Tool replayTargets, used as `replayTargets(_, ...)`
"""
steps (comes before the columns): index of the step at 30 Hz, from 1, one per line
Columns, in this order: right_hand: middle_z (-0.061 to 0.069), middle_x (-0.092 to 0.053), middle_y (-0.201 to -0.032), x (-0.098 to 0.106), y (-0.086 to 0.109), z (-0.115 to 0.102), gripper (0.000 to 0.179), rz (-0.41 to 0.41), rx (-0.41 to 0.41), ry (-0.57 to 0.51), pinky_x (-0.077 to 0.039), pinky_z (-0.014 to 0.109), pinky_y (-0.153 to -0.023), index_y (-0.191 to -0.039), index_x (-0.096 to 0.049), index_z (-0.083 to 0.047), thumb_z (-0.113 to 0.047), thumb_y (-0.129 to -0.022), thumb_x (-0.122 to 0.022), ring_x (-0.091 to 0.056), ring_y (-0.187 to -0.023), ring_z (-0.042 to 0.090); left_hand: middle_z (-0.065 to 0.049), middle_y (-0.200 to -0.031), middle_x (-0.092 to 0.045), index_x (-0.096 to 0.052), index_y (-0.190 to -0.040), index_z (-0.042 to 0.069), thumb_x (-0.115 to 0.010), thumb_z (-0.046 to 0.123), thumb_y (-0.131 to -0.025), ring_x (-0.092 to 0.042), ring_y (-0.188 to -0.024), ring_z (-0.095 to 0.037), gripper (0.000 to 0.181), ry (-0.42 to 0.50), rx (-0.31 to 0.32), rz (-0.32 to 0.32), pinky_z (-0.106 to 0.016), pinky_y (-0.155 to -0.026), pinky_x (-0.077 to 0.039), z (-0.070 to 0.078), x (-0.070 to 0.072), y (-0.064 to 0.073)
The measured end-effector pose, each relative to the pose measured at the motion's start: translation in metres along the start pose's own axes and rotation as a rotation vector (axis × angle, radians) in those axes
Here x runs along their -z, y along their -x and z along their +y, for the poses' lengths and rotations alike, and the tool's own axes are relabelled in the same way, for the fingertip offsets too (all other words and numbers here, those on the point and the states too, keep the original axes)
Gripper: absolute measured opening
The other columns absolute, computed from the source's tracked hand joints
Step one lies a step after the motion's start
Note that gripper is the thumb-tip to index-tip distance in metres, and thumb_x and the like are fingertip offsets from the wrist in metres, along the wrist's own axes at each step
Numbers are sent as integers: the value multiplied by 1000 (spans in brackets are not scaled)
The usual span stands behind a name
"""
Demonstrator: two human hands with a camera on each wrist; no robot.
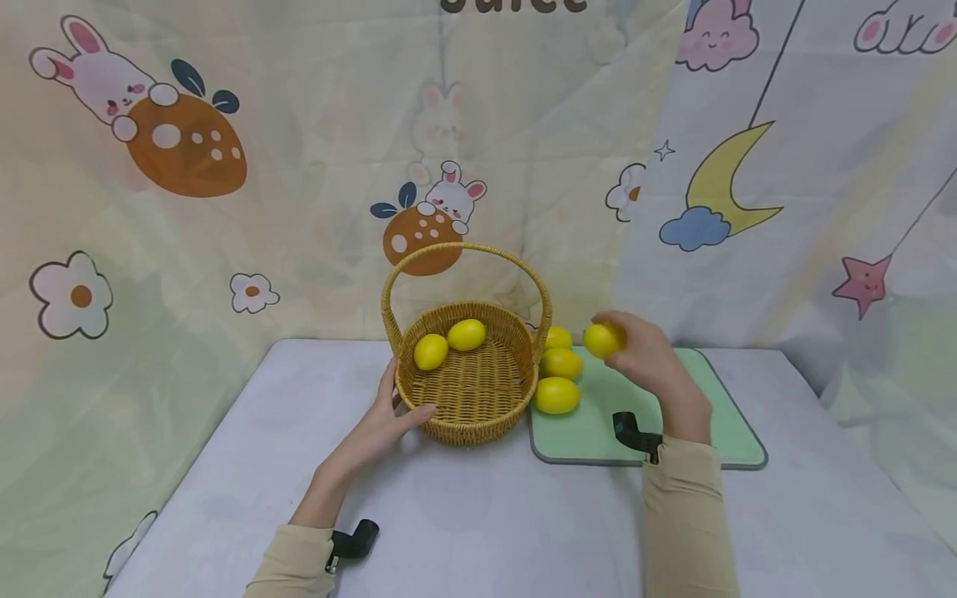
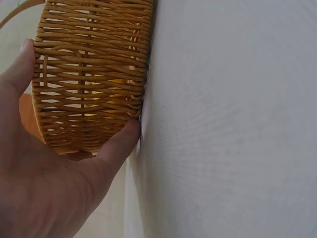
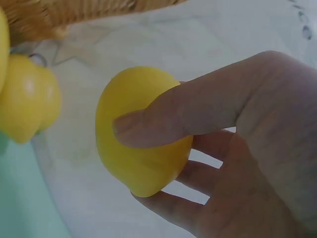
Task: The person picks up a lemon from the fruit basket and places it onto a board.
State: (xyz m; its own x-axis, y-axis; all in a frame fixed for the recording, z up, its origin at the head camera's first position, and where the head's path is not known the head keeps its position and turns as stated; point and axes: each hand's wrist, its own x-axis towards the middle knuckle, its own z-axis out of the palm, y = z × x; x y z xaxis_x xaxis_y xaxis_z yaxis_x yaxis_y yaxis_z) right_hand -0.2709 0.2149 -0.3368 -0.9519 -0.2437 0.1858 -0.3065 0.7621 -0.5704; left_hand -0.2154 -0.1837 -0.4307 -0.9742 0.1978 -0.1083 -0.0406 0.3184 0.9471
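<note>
A round wicker basket (image 1: 467, 432) with a tall arched handle stands on the table, two lemons (image 1: 467, 335) lying inside it. My left hand (image 1: 385, 428) grips the basket's left side, thumb over the rim; in the left wrist view a finger (image 2: 121, 144) reaches down to the basket's base. Between the thumb and fingers of my right hand (image 1: 645, 353) is one lemon (image 1: 602, 340), raised over the green board. The right wrist view shows the thumb pressed across this lemon (image 3: 143, 129). Three more lemons (image 1: 557, 395) sit in a row at the board's left edge, right beside the basket.
The pale green cutting board (image 1: 673, 415) with a grey edge lies right of the basket. Both rest on a table with a white cloth (image 1: 463, 531). A printed fabric backdrop (image 1: 321, 166) hangs close behind the basket and board.
</note>
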Motion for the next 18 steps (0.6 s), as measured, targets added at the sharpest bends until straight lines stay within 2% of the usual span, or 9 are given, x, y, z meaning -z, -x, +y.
replayTargets(6, 22, -56, -137, -15, -9, 29, 60, -28, -31, 0, -45, 49, -89, -137, -53, -2, 7, -77, -57, -51, -108, 37, 9, -166, 13, 16, -151, 51, -68, 49, -90, -3, -156, -37, 105, -17, -41, 24, -70, -118, -13, -11, -1, -3)
replayTargets(18, 28, -53, -138, -44, -19, 60, 60, 68, -44, -1, -43, 58, -99, -137, -51, 4, 9, -78, -54, -52, -113, 42, 12, -167, 12, 16, -150, 54, -69, 48, -90, -5, -156, -35, 104, -13, -49, 36, -69, -118, -13, -16, -1, -7)
